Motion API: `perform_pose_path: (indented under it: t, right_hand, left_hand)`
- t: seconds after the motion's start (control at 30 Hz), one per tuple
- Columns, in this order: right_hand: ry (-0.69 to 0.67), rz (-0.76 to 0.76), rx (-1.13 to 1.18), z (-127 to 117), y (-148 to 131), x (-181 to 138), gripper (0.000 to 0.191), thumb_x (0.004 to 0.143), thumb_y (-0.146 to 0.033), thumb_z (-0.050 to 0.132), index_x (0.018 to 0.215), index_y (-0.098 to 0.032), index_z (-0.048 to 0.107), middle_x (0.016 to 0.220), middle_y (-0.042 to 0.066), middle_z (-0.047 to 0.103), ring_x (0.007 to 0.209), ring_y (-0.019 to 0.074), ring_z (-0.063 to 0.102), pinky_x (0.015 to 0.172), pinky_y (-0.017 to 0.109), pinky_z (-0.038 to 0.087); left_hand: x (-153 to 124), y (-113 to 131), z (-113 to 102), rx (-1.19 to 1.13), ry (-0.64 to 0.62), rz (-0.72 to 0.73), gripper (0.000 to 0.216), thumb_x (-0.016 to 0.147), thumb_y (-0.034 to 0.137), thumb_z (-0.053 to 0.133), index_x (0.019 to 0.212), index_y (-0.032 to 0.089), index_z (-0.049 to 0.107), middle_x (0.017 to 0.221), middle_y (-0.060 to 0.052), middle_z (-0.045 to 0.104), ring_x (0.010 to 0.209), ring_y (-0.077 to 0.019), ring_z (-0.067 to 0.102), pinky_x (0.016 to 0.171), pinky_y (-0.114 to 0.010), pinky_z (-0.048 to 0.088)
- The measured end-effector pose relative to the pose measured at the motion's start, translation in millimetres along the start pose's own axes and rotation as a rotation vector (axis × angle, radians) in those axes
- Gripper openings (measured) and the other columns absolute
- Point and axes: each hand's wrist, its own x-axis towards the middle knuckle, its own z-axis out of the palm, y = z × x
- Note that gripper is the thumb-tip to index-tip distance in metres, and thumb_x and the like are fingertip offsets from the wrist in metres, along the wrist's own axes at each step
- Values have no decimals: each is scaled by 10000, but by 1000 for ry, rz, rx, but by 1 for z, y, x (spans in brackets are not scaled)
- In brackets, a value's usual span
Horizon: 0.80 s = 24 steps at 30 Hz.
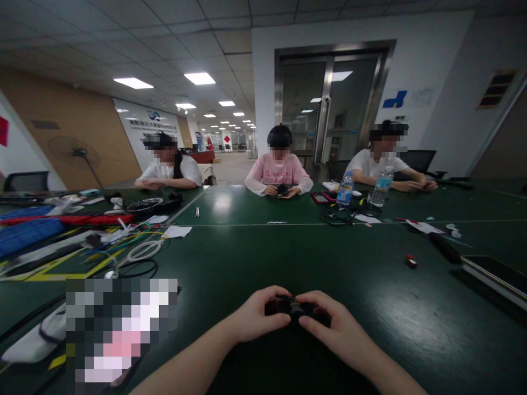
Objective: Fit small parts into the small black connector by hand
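Head view: the left hand (255,318) and right hand (333,323) both curl closed on 1 small black part (293,307), pinched between the fingertips just above the green table (288,258), close to the person's body. For such fiddly work, a low, steady grip over the tabletop seems best, so a slip stays on the table. Open surface lies ahead. A tangle of cables (135,252) crowds the left. A small red piece (410,261) and a flat dark device (494,271) sit well apart on the right.
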Motion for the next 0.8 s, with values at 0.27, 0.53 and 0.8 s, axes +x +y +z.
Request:
perform_pose_path:
  t: [0.27, 0.53, 0.8]
  right_hand:
    - [23, -2, 10, 3, 3, 1, 196, 808, -293, 606, 992, -251, 660, 1009, 31, 660, 957, 221, 604, 834, 351, 469]
    - [2, 19, -5, 3, 2, 2, 214, 798, -281, 613, 1008, -250, 646, 1002, 32, 654, 926, 208, 603, 819, 342, 481]
    - [10, -7, -3, 4, 2, 1, 176, 792, -273, 618, 960, -241, 658, 984, 28, 649, 929, 210, 603, 819, 332, 473]
  left_hand:
    - [0, 4, 0, -9, -5, -21, 373, 794, 251, 633, 1144, 173, 529, 1041, -53, 585, 941, -207, 563, 823, -335, 457]
    - [-1, 6, 0, -11, -12, -34, 361, 786, 233, 629, 1128, 177, 529, 1035, -47, 590, 935, -202, 566, 814, -322, 458]
    - [0, 4, 0, 46, 1, -32, 373, 752, 235, 663, 1098, 178, 537, 981, -34, 587, 893, -189, 559, 783, -307, 460]
